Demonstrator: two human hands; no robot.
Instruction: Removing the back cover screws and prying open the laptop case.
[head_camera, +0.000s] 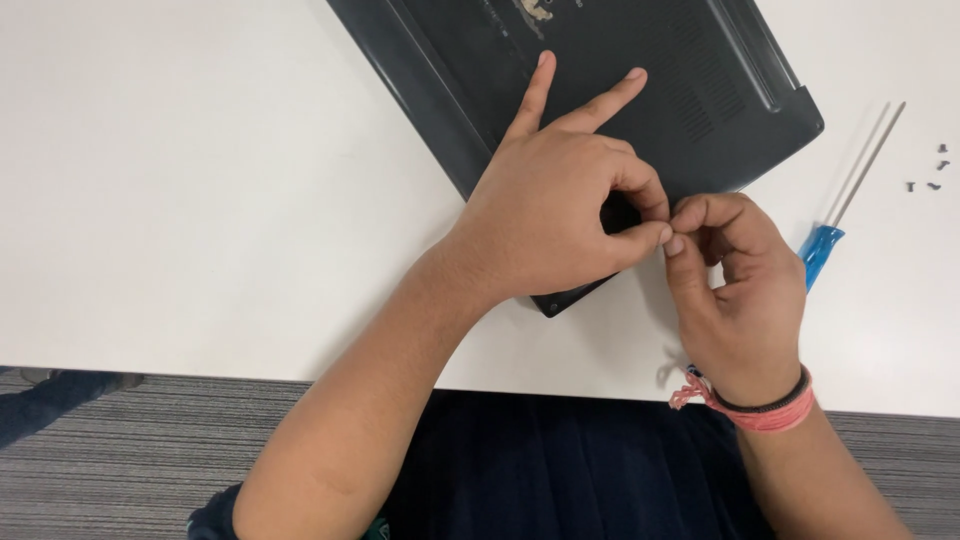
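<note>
a dark grey laptop (600, 70) lies upside down on the white table (200, 200), set at a slant, its near corner pointing toward the person. its underside is matte, with a raised ridge along each long edge and a patch of fine vent slots toward the right side. near the top edge of the laptop sits a torn, pale remnant of a sticker (535, 10), irregular in shape.

the left hand (560, 200) rests on the laptop's near corner, two fingers stretched out flat on the shell, thumb and another finger curled together into a pinch. the right hand (735, 290) hovers just right of that corner, its thumb and forefinger pressed together and touching the left hand's pinch; whatever sits between the fingertips is too small to tell. a pink and black band (765, 410) circles the right wrist.

right of the laptop lies a screwdriver (850, 200) with a blue handle, and beyond it a few tiny dark screws (930, 175).
</note>
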